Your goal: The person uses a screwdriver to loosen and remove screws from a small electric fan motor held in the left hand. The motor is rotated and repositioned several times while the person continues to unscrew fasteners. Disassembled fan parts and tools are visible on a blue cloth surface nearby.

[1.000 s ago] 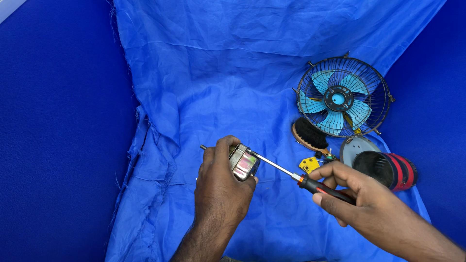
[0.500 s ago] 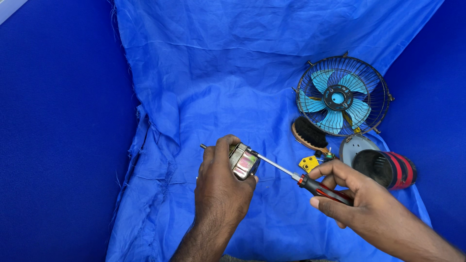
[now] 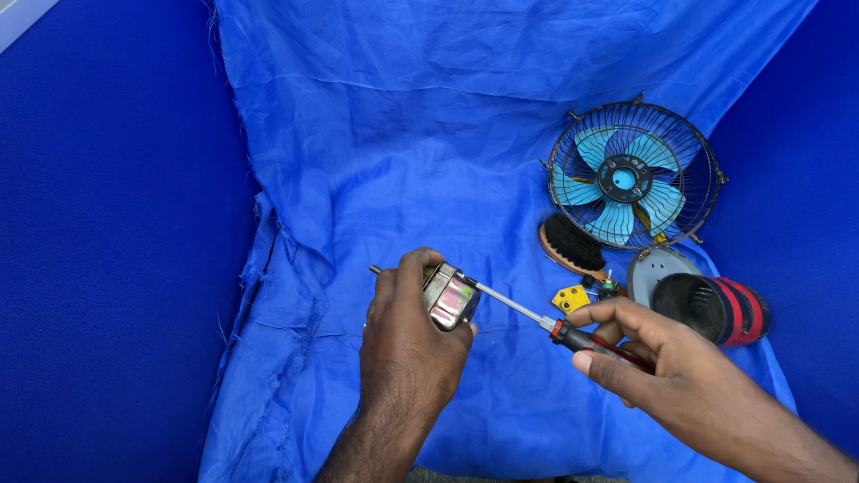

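Two hands work over the blue cloth point(image 3: 501, 179) near its lower edge. The left hand point(image 3: 407, 344) is closed around a small metal motor point(image 3: 450, 296), fingers and thumb pressed against its casing, with a thin shaft protruding from the motor's far side past the knuckles. The right hand point(image 3: 653, 362) is closed on the red-and-black handle of a screwdriver point(image 3: 537, 320), thumb and fingers pinching the grip; the blade runs up and to the left, and its tip meets the motor's near face. Judged from this layout, disassembly of the fan is well advanced: the motor is already out of its housing and apart from the blade assembly, while the fastener under the screwdriver tip appears not yet freed; whether the tip is seated in a screw head cannot be told. Toward the cloth's right edge lies the wire fan guard point(image 3: 633, 174), with the light-blue blades inside it. Just below it rests a brush with dark bristles point(image 3: 568, 243). A yellow plastic piece point(image 3: 570, 298) and a small dark component lie beside the brush. A red-and-black cylindrical housing point(image 3: 711, 309) lies on its side near the right edge, open mouth toward the hands; its interior looks dark and empty. A grey round cover point(image 3: 649, 268) sits touching it.
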